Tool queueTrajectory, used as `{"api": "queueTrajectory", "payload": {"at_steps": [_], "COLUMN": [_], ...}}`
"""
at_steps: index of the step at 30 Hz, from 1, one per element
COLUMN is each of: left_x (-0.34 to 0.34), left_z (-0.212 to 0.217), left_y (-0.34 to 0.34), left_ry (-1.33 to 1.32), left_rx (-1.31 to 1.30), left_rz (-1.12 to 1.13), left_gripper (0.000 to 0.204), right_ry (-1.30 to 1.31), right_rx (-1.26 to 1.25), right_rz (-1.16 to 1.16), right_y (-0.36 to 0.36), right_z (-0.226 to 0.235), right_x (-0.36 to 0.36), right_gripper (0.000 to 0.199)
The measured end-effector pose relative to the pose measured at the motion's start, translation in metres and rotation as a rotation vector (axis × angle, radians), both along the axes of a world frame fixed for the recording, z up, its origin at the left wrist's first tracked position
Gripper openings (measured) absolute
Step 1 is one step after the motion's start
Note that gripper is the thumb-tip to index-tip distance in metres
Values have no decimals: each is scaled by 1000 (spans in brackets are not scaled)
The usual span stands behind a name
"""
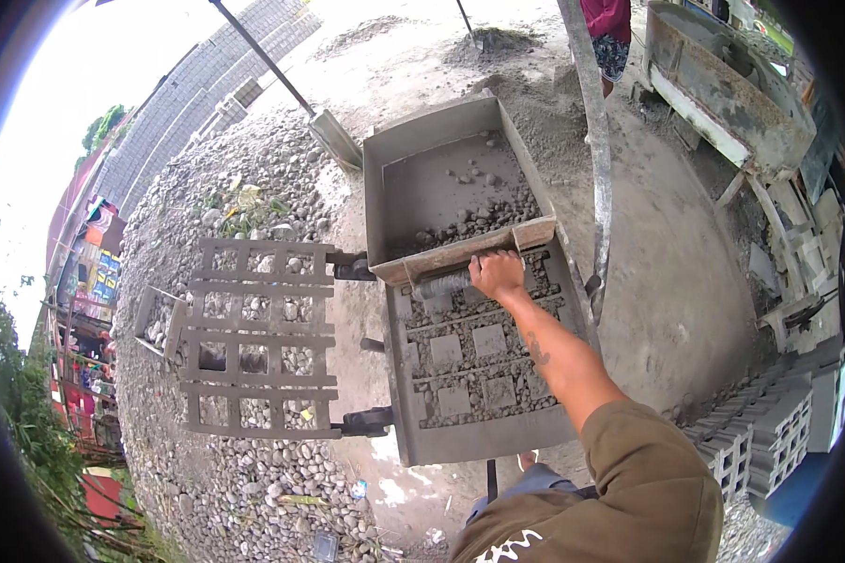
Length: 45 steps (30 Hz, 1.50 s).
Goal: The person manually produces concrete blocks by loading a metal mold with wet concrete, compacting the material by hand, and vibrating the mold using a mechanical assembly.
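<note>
My right hand [498,274] reaches forward with its fingers closed over the front edge of a grey, open-topped feed box [455,251]. Loose gravel mix lies in the box's near right part. Below the box is the block mould [488,439], its several cavities filled with coarse grey mix around flat square core tops [489,341]. A grey roller-like bar [441,285] shows beside my hand, under the box's edge. To the left, a hinged metal grid [263,328] is swung out flat over the gravel. My left hand is not in view.
A pale post [591,159] rises right of the mould. A worn metal trough [723,84] stands at the far right, with a person [607,38] near it. Hollow blocks [760,441] are stacked at the lower right; block walls [197,103] line the far left.
</note>
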State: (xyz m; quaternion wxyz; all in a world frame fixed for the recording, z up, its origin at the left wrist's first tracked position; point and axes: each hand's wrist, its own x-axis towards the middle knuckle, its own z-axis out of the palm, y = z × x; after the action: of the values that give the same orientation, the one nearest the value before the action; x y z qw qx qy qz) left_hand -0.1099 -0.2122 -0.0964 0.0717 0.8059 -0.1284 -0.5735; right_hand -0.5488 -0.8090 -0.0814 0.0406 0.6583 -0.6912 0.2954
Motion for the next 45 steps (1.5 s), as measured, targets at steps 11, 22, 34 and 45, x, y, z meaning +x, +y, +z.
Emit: {"api": "queueTrajectory", "payload": {"at_steps": [11, 22, 34, 45], "left_x": [17, -39, -156, -237], "left_z": [0, 106, 182, 57], "left_y": [10, -142, -387, -605], "left_ry": [66, -215, -265, -712], "left_rx": [-107, -721, -1413, -1272], "left_rz": [-237, -322, -706, -1265], "left_gripper": [54, 36, 36, 50], "right_ry": [-5, 54, -5, -36], "right_rx": [-22, 2, -73, 31], "right_rz": [12, 10, 69, 108], "right_y": [0, -4, -1, 15], "right_z": [1, -3, -6, 14], "right_x": [-2, -9, -1, 1], "right_gripper": [42, 46, 45, 51]}}
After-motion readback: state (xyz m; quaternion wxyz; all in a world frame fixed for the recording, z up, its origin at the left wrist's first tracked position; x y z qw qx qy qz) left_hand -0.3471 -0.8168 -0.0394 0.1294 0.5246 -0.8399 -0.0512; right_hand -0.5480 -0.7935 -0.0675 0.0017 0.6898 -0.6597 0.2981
